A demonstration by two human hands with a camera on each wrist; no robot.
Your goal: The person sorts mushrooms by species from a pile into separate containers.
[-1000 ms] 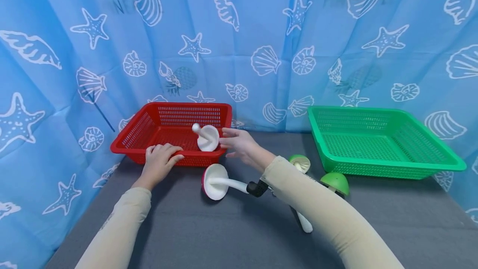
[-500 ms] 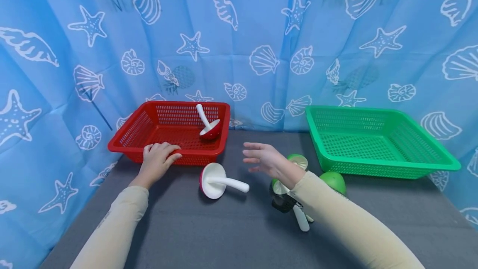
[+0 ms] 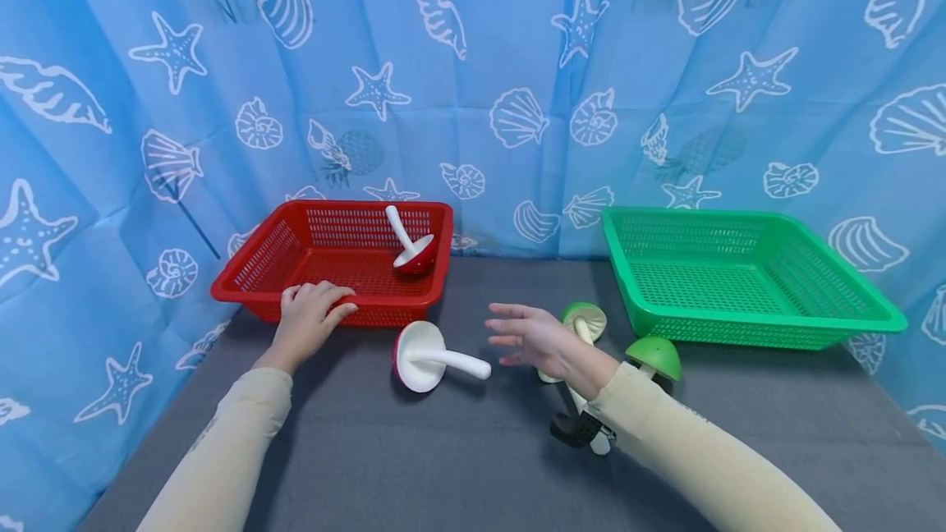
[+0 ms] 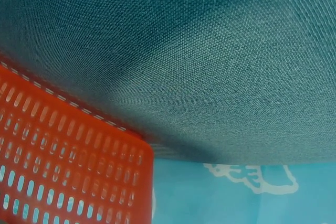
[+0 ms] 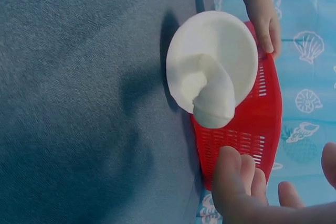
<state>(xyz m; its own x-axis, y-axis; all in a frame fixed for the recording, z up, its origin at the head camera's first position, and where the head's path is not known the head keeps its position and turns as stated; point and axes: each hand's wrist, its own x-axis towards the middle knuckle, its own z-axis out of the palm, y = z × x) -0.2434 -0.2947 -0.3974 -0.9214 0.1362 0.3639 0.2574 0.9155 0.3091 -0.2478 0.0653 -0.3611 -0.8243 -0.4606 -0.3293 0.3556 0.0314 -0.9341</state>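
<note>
My left hand (image 3: 306,317) grips the near rim of the red basket (image 3: 402,302). In the left wrist view only the slotted basket wall (image 4: 68,150) shows, not the hand. Inside the basket, at its right end, a red-capped toy mushroom (image 3: 416,254) lies with its white stem up. Another red-capped mushroom (image 3: 423,358) rests on the table before the basket, stem toward my right hand (image 3: 538,341). That hand is held over the table, fingers loosely extended and holding nothing. In the right wrist view its fingers are below the mushroom's stem (image 5: 215,100).
Green-capped mushrooms (image 3: 654,357) lie around my right forearm, partly covered by it and the black wrist strap (image 3: 572,429). A green basket (image 3: 739,331) stands at the back right. Behind everything hangs a blue shell-patterned curtain (image 3: 473,89).
My right hand has left the mushroom in the red basket and drawn back to the right and nearer. That mushroom has tipped stem up. My left hand stays on the rim.
</note>
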